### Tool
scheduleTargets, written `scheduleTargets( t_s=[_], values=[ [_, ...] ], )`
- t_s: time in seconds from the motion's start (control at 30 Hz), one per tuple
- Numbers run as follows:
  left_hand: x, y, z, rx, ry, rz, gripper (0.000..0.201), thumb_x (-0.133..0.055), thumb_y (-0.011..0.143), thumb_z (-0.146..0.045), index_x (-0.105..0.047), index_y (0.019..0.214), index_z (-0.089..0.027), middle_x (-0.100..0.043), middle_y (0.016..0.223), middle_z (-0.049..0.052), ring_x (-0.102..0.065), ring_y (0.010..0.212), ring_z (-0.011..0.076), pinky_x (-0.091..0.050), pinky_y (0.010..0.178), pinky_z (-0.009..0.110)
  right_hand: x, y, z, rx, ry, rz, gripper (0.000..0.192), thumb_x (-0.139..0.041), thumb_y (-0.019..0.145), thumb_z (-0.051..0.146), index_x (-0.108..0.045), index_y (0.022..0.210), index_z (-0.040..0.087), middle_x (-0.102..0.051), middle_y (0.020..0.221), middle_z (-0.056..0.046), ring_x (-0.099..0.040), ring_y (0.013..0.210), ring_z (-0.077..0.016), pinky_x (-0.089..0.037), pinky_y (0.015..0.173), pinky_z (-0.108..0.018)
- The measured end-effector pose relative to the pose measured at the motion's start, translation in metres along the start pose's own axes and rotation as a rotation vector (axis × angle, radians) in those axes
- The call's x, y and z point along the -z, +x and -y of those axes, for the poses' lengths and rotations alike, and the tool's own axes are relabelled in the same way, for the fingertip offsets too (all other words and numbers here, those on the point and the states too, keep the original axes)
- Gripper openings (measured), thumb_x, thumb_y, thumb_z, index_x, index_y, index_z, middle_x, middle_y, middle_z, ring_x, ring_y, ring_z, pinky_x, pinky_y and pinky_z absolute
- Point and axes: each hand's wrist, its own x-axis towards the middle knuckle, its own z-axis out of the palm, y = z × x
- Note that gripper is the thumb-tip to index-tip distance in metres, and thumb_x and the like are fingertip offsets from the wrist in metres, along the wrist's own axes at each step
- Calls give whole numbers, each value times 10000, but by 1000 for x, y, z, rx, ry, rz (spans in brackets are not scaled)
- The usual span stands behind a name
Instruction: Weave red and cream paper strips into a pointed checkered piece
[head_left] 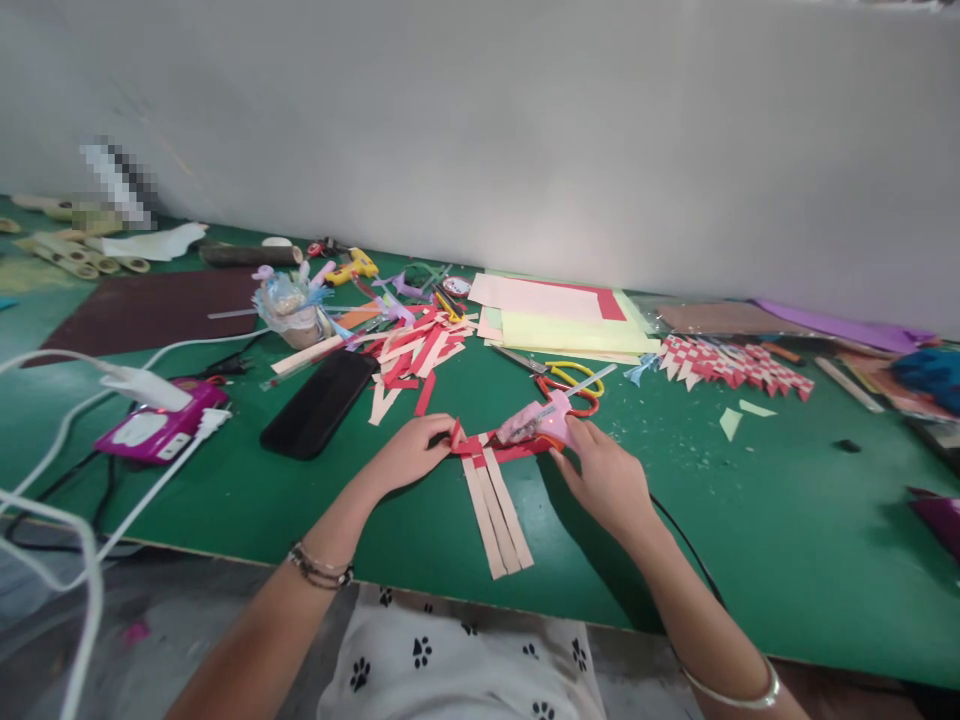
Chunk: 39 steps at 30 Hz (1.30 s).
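Fingers of my left hand (409, 452) are pinched on the left end of the red strip (480, 445); right hand (604, 478) is wrapped round the pink glue gun (541, 421), nozzle down at the strip's right end. The strip lies flat on the green table (750, 530), straight in front of me, crossing the tops of three beige strips (496, 510) that fan toward the near edge.

To do it well, I'd judge: keep the left pinch firm so the red strip can't skate, touch the nozzle only at the crossings, keep fingertips off the tip — it's likely hot.

Around it: scissors (574, 385) just behind the gun, a loose pile of cut strips (416, 350) back left, a black phone (319, 402) near the left hand, stacked paper sheets (562, 320) further back, a woven red-and-white band (731, 365) to the right. The gun's black cable (686, 545) trails past my right wrist — it could drag. Scissors crowd the gun most.
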Motion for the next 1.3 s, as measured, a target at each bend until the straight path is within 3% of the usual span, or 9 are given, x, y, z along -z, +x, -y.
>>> scheduleTargets(
  t_s=[1.03,1.3],
  values=[
    [-1,0,1,2,-29,-4,143,-367,710,-89,-452,649,-187,-593,839,20,-562,787,164,-419,756,293,2,-9,-36,-146,-23,-1,249,-397,893,299,-478,1092,174,-596,916,-60,-567,741,-162,-279,482,-238],
    [-1,0,4,-1,-45,0,151,-371,738,-92,-452,656,-189,-591,850,20,-564,803,163,-419,766,297,3,-10,-46,-181,-51,-27,264,-395,892,295,-477,1111,173,-601,986,-81,-573,738,-167,-292,483,-244]
  ],
)
